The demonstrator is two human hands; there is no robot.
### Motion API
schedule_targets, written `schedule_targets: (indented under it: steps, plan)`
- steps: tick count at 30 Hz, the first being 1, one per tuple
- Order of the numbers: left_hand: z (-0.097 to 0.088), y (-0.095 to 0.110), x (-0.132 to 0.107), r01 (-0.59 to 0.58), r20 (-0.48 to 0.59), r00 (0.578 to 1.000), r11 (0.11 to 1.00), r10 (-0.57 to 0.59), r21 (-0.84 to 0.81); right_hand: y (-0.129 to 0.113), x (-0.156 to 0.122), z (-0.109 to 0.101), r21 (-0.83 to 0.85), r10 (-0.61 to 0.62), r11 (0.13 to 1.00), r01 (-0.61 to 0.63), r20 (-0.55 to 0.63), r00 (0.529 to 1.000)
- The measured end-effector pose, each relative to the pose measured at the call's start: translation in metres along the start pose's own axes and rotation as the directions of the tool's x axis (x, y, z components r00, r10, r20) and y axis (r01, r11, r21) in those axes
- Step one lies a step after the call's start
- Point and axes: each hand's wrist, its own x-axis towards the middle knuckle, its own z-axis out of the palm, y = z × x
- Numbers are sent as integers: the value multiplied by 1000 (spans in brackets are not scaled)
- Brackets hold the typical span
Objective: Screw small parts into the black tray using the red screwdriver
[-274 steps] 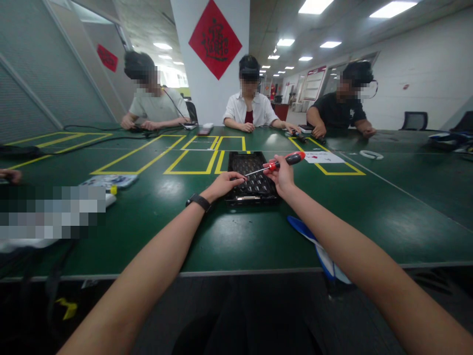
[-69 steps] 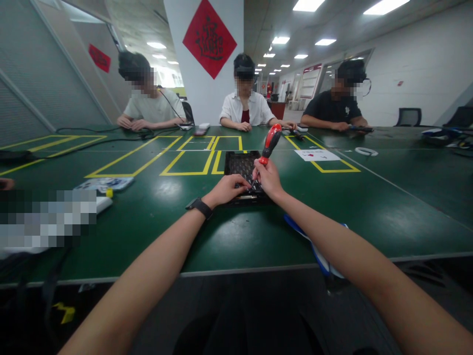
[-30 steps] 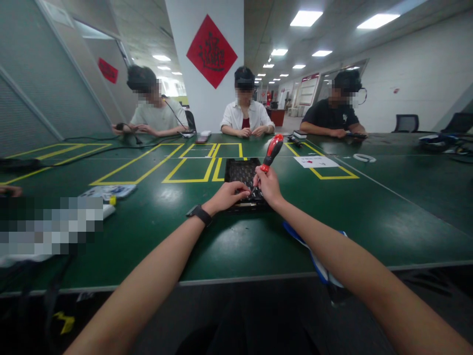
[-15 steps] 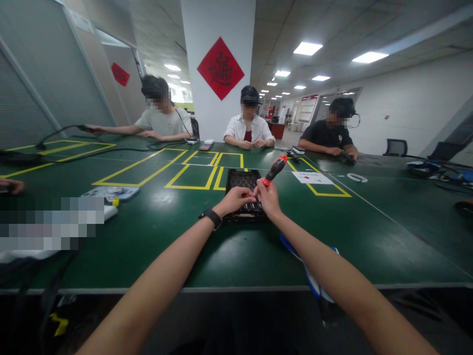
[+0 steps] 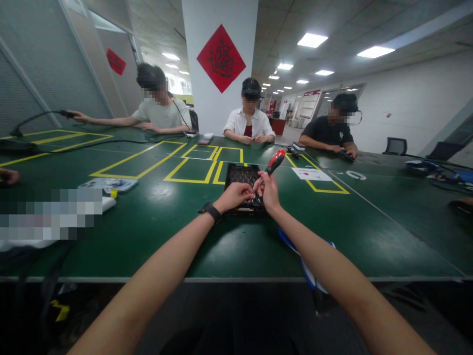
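A flat black device (image 5: 242, 173) with its inside exposed lies on the green table (image 5: 177, 231) in front of me. My right hand (image 5: 269, 192) is closed around a screwdriver with a red and black handle (image 5: 275, 161), held steeply with its tip down at the near edge of the device. My left hand (image 5: 233, 195), a black watch on its wrist, rests on the device's near left corner with fingers curled and pinched close to the screwdriver tip. Whatever those fingers hold is too small to see.
Three people sit along the far side with small items before them. Yellow tape rectangles (image 5: 192, 170) mark the table. A white paper sheet (image 5: 309, 173) and a tape ring (image 5: 356, 175) lie to the right. A blue and white object (image 5: 306, 268) lies under my right forearm. Black cables run at far left.
The screwdriver went from lying sideways over the device to standing steeply with its tip at the near edge. My view has tilted up a little. The person at far left reached an arm out leftward.
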Motion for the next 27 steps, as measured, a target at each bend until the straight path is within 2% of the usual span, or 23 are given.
schedule_targets:
  steps: [3, 7, 10, 15, 20, 27]
  plan:
    - [-1, 2, 0, -27, 42, 999, 999, 29, -41, 0, 1, -1, 3, -6, 1000, 6, -25, 1000]
    - [1, -1, 2, -25, -40, 999, 997, 22, -68, 0, 1, -1, -8, -34, 999, 34, -68, 997]
    - [2, -4, 2, -5, -76, 997, 1000, 4, -13, -1, 1, 1, -8, -18, 1000, 18, -51, 999]
    - [-2, 2, 1, -28, -19, 999, 999, 28, 30, -4, 2, 1, 10, 15, 1000, -14, -43, 999]
    - [-3, 8, 3, -29, 49, 998, 999, 31, -34, -3, 5, -3, 27, 48, 999, -46, -60, 997]
    - [-2, 4, 5, 39, -4, 999, 998, -40, -47, -2, 5, -3, 20, 46, 999, -45, -41, 998]
